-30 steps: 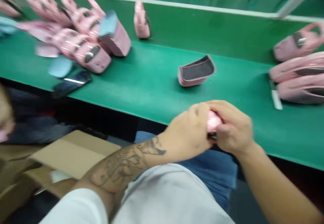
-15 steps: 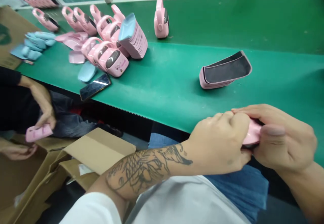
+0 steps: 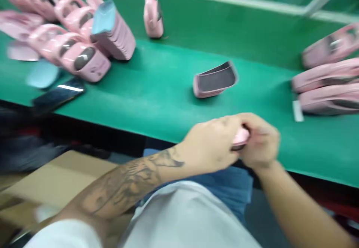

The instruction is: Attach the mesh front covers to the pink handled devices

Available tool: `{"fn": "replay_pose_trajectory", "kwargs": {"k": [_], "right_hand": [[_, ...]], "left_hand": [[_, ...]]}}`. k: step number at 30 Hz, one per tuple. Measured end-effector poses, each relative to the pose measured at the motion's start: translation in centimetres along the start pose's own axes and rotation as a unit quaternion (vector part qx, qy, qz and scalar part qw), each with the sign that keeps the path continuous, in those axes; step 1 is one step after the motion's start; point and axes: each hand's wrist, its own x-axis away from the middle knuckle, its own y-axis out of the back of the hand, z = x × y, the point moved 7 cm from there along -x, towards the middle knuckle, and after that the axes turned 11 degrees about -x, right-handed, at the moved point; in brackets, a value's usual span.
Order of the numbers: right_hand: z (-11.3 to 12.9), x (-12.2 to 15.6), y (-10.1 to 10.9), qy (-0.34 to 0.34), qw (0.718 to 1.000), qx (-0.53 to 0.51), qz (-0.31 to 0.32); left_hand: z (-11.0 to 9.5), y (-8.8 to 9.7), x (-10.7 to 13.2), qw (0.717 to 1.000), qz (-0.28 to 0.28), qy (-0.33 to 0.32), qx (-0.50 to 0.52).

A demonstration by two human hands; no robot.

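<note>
My left hand (image 3: 209,143) and right hand (image 3: 262,143) clamp a glossy pink piece (image 3: 241,136), direction and long axis hidden, near green worktop (image 3: 157,95), cardboard box (image 3: 61,177) leftward.

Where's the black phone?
In the head view, the phone lies at the left, on the green table by its near edge, beside a flat light-blue piece.

Green tabletop (image 3: 157,102), smooth, blurred in places. Near front edge at left: dark phone (image 3: 58,95), light-blue flat piece (image 3: 42,74) just beyond it. Behind these, group of pink handled cases (image 3: 97,67), some with dark windows; beside them, leaning stack of pink pieces (image 3: 122,40), light-blue face on top. Lone pink case (image 3: 153,20) upright toward back. Mid-table: dark-lined pink shell (image 3: 215,81). Right: three pink cases (image 3: 322,80), white strip (image 3: 297,109) next to them.
</note>
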Motion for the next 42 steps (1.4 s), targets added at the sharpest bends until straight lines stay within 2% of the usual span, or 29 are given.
{"fn": "replay_pose_trajectory", "kwargs": {"k": [2, 4, 7, 10, 13, 15, 18, 21, 24, 29, 34, 42], "right_hand": [[-0.9, 0.0, 0.2, -0.035, 0.998, -0.049, -0.029], [-2.0, 0.4, 0.8, -0.074, 0.991, -0.071, -0.086], [-4.3, 1.7, 1.2, -0.186, 0.960, -0.132, -0.160], [-5.9, 2.9, 0.9, -0.265, 0.906, -0.254, -0.213], [-6.5, 3.8, 0.8, -0.281, 0.858, -0.346, -0.256], [-6.5, 4.3, 0.8, -0.266, 0.846, -0.385, -0.256], [-6.0, 4.9, 1.0, -0.219, 0.861, -0.406, -0.216], [-5.9, 5.7, 1.0, -0.210, 0.878, -0.397, -0.165], [-6.1, 6.2, 1.0, -0.209, 0.888, -0.384, -0.140], [-5.2, 6.1, 1.0, -0.158, 0.923, -0.335, -0.103], [-3.9, 5.8, 1.2, -0.145, 0.952, -0.254, -0.087], [-2.6, 5.6, 1.2, -0.133, 0.958, -0.239, -0.086]], "left_hand": [[0.9, 0.5, -0.3, 0.999, 0.016, -0.024, 0.017], [1.7, 0.9, -0.3, 0.998, 0.005, -0.053, 0.039], [3.3, 0.9, 0.5, 0.996, -0.043, -0.026, 0.070], [4.6, -0.3, 1.2, 0.987, -0.083, 0.027, 0.136], [5.4, -2.5, 1.2, 0.966, -0.097, 0.050, 0.234], [5.8, -3.6, 1.0, 0.948, -0.114, 0.049, 0.293], [6.4, -4.6, 0.8, 0.925, -0.142, 0.034, 0.352], [6.7, -5.0, 0.9, 0.914, -0.146, 0.020, 0.378], [6.8, -5.1, 1.1, 0.909, -0.145, 0.009, 0.390], [6.9, -4.9, 1.2, 0.914, -0.151, 0.018, 0.375], [7.0, -4.2, 1.1, 0.922, -0.186, 0.032, 0.339], [7.6, -4.1, 1.5, 0.916, -0.213, 0.029, 0.338]]}}
